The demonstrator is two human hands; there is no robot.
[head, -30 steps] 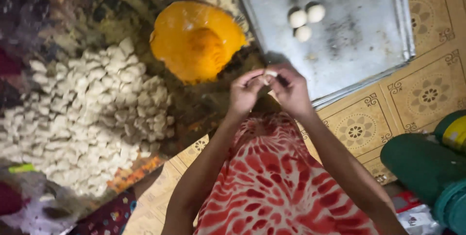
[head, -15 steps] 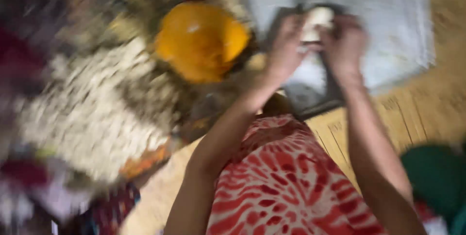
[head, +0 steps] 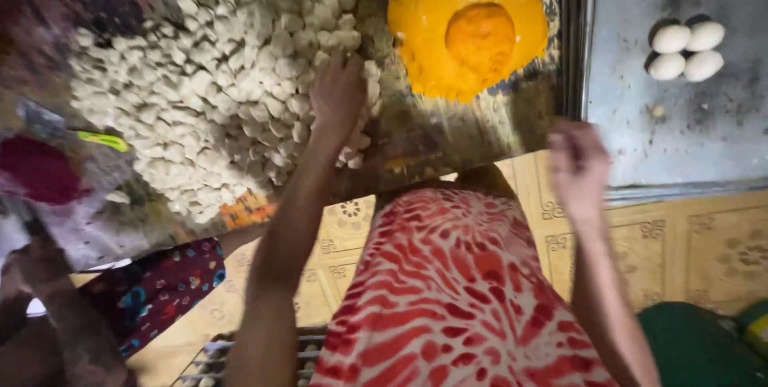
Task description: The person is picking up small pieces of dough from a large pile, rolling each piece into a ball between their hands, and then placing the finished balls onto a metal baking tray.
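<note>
A big heap of small white dough pieces (head: 208,75) lies on a patterned cloth at upper left. My left hand (head: 338,96) reaches onto the heap's right edge, fingers bent down among the pieces; whether it grips one is hidden. My right hand (head: 578,165) hovers blurred by the near edge of a grey metal tray (head: 640,147), fingers loosely apart with nothing seen in them. Three white dough balls (head: 685,49) sit close together on the tray, with more at its far edge. Between heap and tray stands an orange bowl (head: 468,27) holding an orange lump.
Another person's arm (head: 48,323) and dark patterned garment (head: 160,283) are at lower left. A small green-handled tool (head: 101,141) lies left of the heap. A green container (head: 696,347) sits at lower right, a wire rack (head: 212,359) at the bottom. My red-and-white garment covers the tiled floor.
My hands were together working a dough piece over the tray. Now they have parted: the left has gone to the heap, the right has drawn back empty to the tray's edge.
</note>
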